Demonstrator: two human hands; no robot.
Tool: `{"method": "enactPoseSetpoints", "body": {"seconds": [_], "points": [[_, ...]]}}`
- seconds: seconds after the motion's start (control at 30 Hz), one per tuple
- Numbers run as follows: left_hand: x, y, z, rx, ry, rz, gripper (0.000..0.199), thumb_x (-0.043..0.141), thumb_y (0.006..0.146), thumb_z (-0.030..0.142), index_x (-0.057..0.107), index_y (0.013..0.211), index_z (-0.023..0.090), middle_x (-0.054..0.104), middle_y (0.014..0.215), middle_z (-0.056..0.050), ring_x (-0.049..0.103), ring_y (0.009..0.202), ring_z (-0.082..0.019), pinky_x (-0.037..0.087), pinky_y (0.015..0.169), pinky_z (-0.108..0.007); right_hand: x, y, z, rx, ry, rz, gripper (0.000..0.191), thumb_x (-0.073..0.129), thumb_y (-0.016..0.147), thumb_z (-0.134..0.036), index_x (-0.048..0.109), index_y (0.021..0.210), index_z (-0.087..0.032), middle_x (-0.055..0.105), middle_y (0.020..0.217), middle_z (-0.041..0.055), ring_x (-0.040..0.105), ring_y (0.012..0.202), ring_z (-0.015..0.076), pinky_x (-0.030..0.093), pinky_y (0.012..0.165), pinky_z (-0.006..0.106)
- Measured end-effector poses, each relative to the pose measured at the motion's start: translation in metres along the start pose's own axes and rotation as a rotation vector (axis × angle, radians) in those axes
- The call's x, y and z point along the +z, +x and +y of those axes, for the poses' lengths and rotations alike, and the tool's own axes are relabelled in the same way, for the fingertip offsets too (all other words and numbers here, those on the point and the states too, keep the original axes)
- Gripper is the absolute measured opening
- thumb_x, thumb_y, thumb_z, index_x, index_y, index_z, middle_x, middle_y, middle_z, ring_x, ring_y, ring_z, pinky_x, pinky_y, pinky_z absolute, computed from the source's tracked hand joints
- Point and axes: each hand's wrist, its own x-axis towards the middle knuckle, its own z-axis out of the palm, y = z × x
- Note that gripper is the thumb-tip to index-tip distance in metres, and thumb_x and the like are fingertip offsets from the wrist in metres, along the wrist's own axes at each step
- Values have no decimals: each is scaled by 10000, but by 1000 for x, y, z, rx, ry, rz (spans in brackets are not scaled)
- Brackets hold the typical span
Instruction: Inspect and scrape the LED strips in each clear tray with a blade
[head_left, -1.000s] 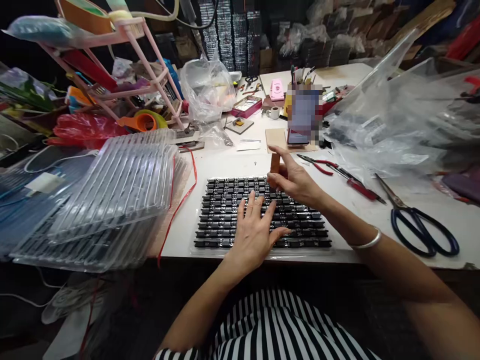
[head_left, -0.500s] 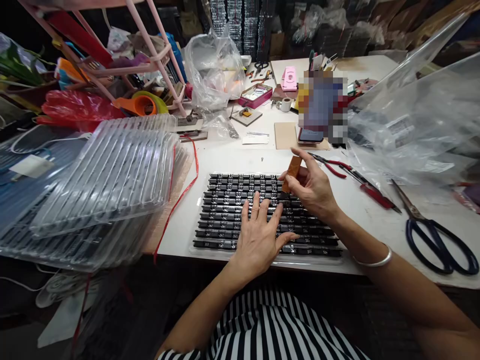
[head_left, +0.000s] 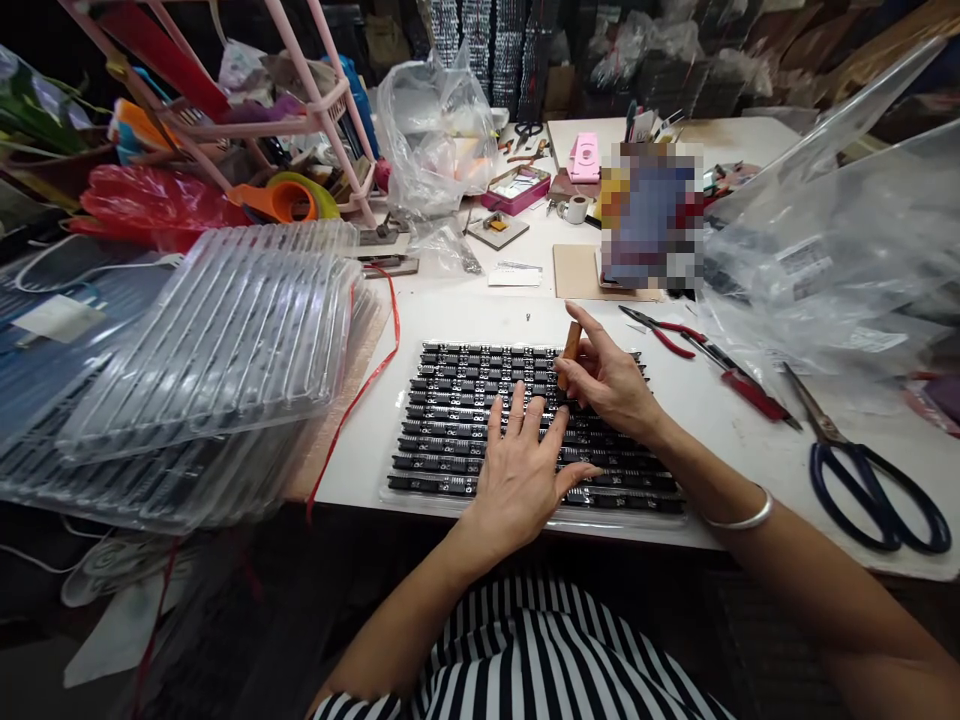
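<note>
A clear plastic tray (head_left: 390,497) lies near the table's front edge, filled with rows of small black parts (head_left: 442,425) bearing white marks. Flat on these rows, my left hand (head_left: 517,470) has its fingers spread and holds nothing. Between the thumb and fingers of my right hand (head_left: 611,380) is a brown, wood-like block (head_left: 571,345), held upright. Its lower end meets the parts in the upper middle of the tray, just beyond my left fingertips. My right hand covers some of the rows on that side.
Stacked clear trays (head_left: 217,340) stand at left beside a red cord (head_left: 375,375). Red-handled pliers (head_left: 667,335), a red-handled tool (head_left: 750,390) and large scissors (head_left: 862,470) lie at right. Plastic bags (head_left: 817,260) bulge behind them. A pink rack (head_left: 322,110) rises at back left.
My right hand has moved slightly left, and the brown block has turned so its narrow edge shows. My left hand stays on the tray. The view has shifted a little.
</note>
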Motion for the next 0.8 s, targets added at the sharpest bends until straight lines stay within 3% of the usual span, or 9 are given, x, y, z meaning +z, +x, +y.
{"method": "enactPoseSetpoints", "body": {"seconds": [0.3, 0.4, 0.5, 0.7, 0.8], "points": [[2, 0, 0, -9, -16, -17, 631, 364, 899, 600, 500, 1338, 167, 472, 1374, -167, 232, 1413, -363, 217, 1140, -570, 0, 3, 0, -46, 12, -90, 662, 500, 894, -241, 228, 1494, -296, 593, 864, 14, 533, 650, 109, 487, 569, 274], [0, 0, 1, -12, -56, -26, 629, 387, 895, 594, 490, 1343, 165, 462, 1384, -167, 213, 1420, -360, 211, 1141, -576, -5, 4, -3, 10, 126, -1, 695, 531, 881, -292, 207, 1495, -290, 618, 907, 35, 524, 582, 104, 452, 471, 258], [-15, -1, -4, -17, -155, 5, 622, 405, 900, 571, 450, 1371, 168, 443, 1405, -155, 219, 1425, -324, 227, 1144, -562, -15, 4, -4, 69, 210, 193, 731, 561, 859, -333, 188, 1485, -279, 638, 919, 53, 513, 519, 104, 393, 392, 249], [-54, -29, -63, -221, -203, 237, 460, 447, 938, 440, 485, 1338, 216, 525, 1334, -110, 373, 1355, -275, 278, 1134, -540, -38, 9, -4, 71, 181, 427, 675, 570, 843, -305, 254, 1435, -235, 663, 890, 70, 477, 467, 96, 349, 379, 244], [-61, -60, -94, -314, -200, 238, 429, 458, 938, 420, 516, 1308, 212, 567, 1288, -108, 473, 1273, -263, 368, 1090, -503, -51, 1, -18, -16, 137, 537, 674, 615, 815, -282, 319, 1413, -187, 671, 887, 115, 530, 521, 114, 378, 418, 258]]}}
